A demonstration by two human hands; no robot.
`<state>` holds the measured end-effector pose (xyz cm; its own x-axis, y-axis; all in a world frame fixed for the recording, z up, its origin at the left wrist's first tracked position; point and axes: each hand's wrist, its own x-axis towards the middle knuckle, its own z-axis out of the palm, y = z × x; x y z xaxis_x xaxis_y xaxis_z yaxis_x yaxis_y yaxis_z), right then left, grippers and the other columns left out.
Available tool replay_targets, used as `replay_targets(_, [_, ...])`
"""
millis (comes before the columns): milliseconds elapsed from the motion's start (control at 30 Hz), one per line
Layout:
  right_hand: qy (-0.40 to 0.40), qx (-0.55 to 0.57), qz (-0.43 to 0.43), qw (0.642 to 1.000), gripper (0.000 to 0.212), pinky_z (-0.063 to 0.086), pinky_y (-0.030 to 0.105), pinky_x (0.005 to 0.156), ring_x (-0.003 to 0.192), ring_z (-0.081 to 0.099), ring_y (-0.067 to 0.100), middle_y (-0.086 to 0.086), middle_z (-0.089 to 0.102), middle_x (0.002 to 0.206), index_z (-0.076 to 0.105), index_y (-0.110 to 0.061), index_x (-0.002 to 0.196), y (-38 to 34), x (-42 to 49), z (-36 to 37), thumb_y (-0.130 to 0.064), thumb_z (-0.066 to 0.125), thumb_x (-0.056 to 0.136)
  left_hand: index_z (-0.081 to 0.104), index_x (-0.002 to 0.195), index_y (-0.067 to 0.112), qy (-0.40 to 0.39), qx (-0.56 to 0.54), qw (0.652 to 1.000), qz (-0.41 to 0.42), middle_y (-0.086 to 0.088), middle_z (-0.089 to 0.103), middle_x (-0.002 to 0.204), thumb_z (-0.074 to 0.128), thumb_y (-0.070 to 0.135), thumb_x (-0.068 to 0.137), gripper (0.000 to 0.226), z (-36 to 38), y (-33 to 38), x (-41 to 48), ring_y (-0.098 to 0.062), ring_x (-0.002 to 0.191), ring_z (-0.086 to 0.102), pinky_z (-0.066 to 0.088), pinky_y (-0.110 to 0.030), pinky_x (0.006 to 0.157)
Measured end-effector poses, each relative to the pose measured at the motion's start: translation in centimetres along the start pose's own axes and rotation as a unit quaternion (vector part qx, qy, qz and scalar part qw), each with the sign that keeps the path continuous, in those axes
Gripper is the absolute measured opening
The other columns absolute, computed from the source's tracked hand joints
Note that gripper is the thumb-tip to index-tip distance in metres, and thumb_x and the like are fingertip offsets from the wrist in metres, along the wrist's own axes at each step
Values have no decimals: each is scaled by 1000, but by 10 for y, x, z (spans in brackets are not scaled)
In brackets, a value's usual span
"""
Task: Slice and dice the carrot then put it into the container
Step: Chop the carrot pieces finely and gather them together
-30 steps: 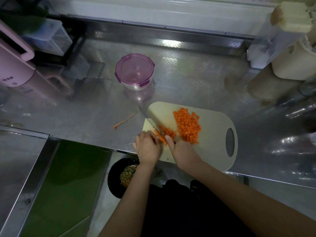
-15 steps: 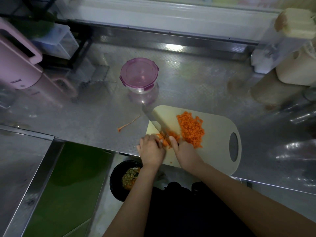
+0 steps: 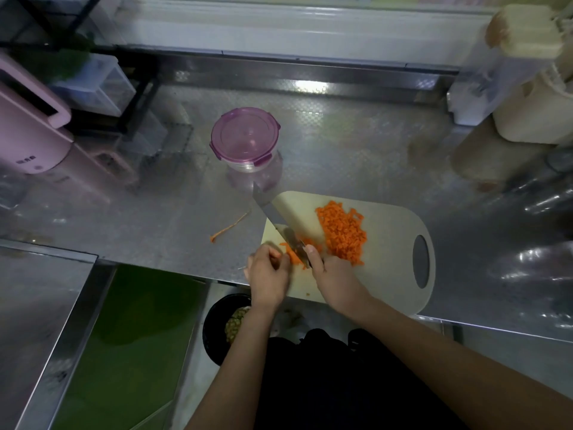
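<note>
Countertop [image 3: 356, 156]: patterned steel, filling most of the head view and carrying every item below except the bowl.

Pink appliance [image 3: 28, 131]: stood at the far left of the countertop, well apart from the work.

Cutting board [image 3: 393, 252]: pale, with rounded corners and an oval handle hole at its right end. It lay at the near edge of the countertop, its near side jutting past that edge.

Container [image 3: 245, 139]: round and clear, with a purple clip-on lid in place. It stood on the countertop beyond the board's left corner, not touching it.

Black bowl [image 3: 217, 327]: sat below the counter edge, partly hidden by the left forearm, holding greenish scraps.

Knife [image 3: 273, 212]: the blade slanted from the board's left part out past its far-left corner, with the heel down among the carrot strips.

Right hand [image 3: 335, 276]: clenched round the knife handle, one finger laid along the blade's back.

Left hand [image 3: 268, 274]: fingers curled, bunching the carrot strips just left of the blade.

Diced carrot [image 3: 342, 232]: a heap on the middle of the board, right of the blade.

Carrot strips [image 3: 293, 254]: uncut lengths on the board's near-left part, between the two hands.

Carrot sliver [image 3: 229, 228]: one thin strand lying on the bare countertop, left of the board.
</note>
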<state>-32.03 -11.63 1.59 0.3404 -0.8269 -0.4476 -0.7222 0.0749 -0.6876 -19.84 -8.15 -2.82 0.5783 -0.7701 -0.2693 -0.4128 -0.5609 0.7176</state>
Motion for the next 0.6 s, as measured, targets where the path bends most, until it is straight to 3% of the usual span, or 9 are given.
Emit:
replay_targets(100, [0, 2, -7, 1000, 56, 30, 27, 63, 76, 56, 25, 11, 59, 71, 47, -16, 59, 0, -1, 3, -44, 25, 101, 48, 68, 22, -2, 26, 1000, 2, 9, 49, 72, 63, 21, 84, 22, -1, 1, 0, -19, 93, 44, 22, -27, 75])
replay_targets(200, [2, 3, 3, 1000, 58, 39, 32, 71, 89, 61, 33, 20, 65, 83, 59, -6, 73, 0, 0, 3, -46, 26, 100, 52, 69, 19, -4, 52, 999, 5, 7, 52, 79, 64, 21, 83, 19, -1, 1, 1, -19, 96, 45, 17, -25, 70])
replay_targets(300, [-8, -14, 11, 1000, 60, 42, 33, 74, 89, 62, 34, 19, 65, 83, 59, -6, 74, 0, 0, 3, -48, 26, 100, 55, 69, 20, -13, 53, 998, -13, 6, 55, 82, 66, 23, 82, 18, 0, 1, 5, -20, 97, 49, 22, -27, 76])
replay_targets(467, [-4, -33, 28, 999, 60, 49, 37, 82, 96, 62, 35, 20, 66, 99, 61, -1, 103, -3, 0, 7, -50, 28, 98, 62, 72, 16, -19, 51, 998, -20, 0, 65, 88, 66, 21, 80, 10, 1, -1, 9, -24, 98, 55, 36, -34, 86])
replay_targets(600, [-48, 14, -10, 999, 58, 48, 44, 94, 108, 59, 35, 20, 61, 117, 51, -3, 123, -2, 3, 11, -51, 31, 97, 59, 73, 17, -25, 60, 997, -28, -1, 64, 90, 63, 18, 79, 8, 0, 1, 10, -25, 99, 54, 35, -34, 86])
